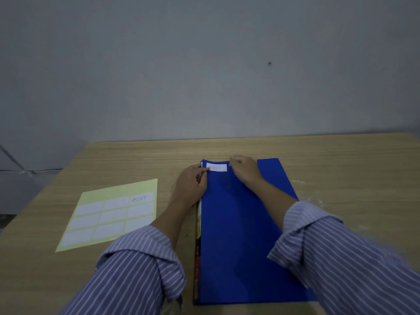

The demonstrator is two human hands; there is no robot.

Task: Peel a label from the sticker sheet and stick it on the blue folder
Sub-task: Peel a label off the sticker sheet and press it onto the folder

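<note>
My left hand [193, 180] and right hand [244, 169] press fingertips flat, gripping nothing, seating the white rectangular label [217, 167] on the blue plastic folder [238, 235].

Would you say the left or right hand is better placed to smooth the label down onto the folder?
Probably the left hand: its fingertip already touches the label's left end, while the right hand rests beside it on the blue folder.

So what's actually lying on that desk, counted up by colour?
Blue: 1, the blue folder.
Yellow: 1, the sticker sheet, with white labels on it, one marked ASSET.
White: 1, the label on the folder's far left corner, with the left hand and right hand at its ends.
Total: 3 things on the wooden table.
</note>
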